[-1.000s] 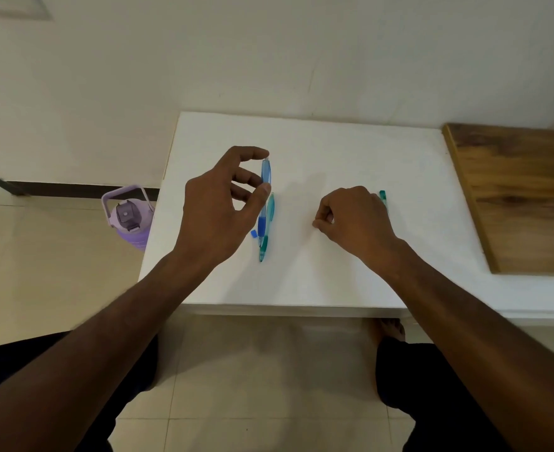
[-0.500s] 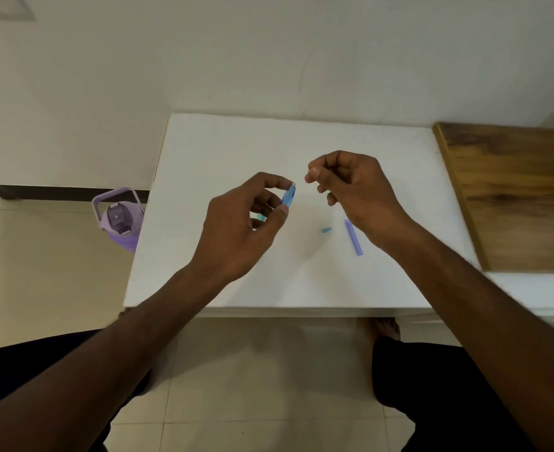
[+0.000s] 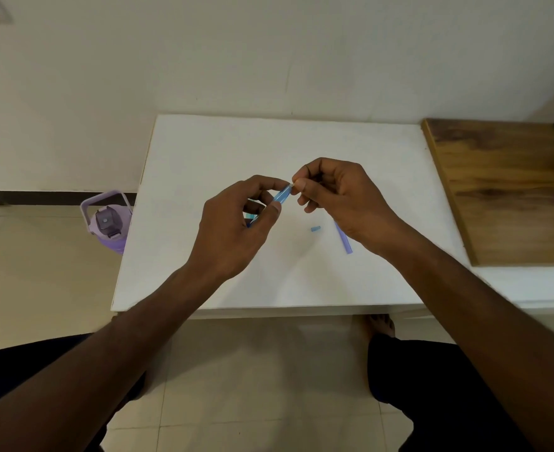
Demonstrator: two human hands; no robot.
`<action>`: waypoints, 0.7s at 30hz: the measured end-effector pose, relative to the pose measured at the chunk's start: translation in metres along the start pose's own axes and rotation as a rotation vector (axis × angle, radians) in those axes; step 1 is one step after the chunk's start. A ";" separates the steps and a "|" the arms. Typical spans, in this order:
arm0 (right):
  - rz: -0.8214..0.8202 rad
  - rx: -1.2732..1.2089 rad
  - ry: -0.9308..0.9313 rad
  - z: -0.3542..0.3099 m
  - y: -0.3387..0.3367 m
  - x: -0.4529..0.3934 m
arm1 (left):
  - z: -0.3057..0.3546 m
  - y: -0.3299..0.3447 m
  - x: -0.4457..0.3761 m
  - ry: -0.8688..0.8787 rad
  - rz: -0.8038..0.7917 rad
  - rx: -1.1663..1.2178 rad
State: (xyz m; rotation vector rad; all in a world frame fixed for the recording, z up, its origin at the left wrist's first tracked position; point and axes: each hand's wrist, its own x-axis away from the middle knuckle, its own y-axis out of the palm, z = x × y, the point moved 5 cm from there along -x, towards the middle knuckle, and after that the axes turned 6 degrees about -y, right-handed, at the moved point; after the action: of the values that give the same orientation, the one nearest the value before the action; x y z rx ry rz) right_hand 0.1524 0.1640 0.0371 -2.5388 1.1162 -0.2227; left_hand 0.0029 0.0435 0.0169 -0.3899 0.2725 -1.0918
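From the head camera, your left hand (image 3: pixel 233 230) is raised just above the white rectangular desk (image 3: pixel 236 151). Its fingers (image 3: pixel 274 210) are curled and pinch a translucent blue plastic pen barrel (image 3: pixel 282 194) between thumb and forefinger. The barrel tilts up to the right, and its lower end is hidden behind your palm.

Your right hand (image 3: pixel 337 197) meets it from the right. The thumb and forefinger are pressed together on the barrel's upper tip, and the other fingers are curled beneath. What sits at that tip is too small to tell.

On the desk below your right hand lie a small blue plastic cap piece (image 3: pixel 315 229) and a thin lilac plastic tube (image 3: pixel 345 241), which your wrist partly covers.

A brown wooden board (image 3: pixel 510 190) lies at the desk's right end. A purple plastic water bottle with a handle (image 3: pixel 108 223) stands on the tiled floor beside the desk's left edge.
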 end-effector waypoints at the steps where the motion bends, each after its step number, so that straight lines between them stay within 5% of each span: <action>1: 0.000 -0.001 -0.001 0.000 0.000 0.000 | 0.000 0.000 0.000 0.004 0.000 -0.002; 9: -0.025 0.003 -0.002 0.001 0.002 -0.002 | 0.004 -0.004 0.000 0.051 -0.001 -0.050; 15: -0.069 0.225 -0.102 -0.002 0.004 0.002 | 0.006 -0.012 -0.002 0.130 -0.036 -0.203; 21: -0.108 0.112 -0.072 -0.006 0.009 -0.003 | 0.008 -0.022 -0.006 0.152 -0.022 -0.227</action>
State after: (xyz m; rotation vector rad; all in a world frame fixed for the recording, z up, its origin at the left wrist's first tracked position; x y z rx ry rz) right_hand 0.1420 0.1589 0.0395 -2.4892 0.9154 -0.2126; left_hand -0.0141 0.0415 0.0332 -0.5136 0.5305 -1.1174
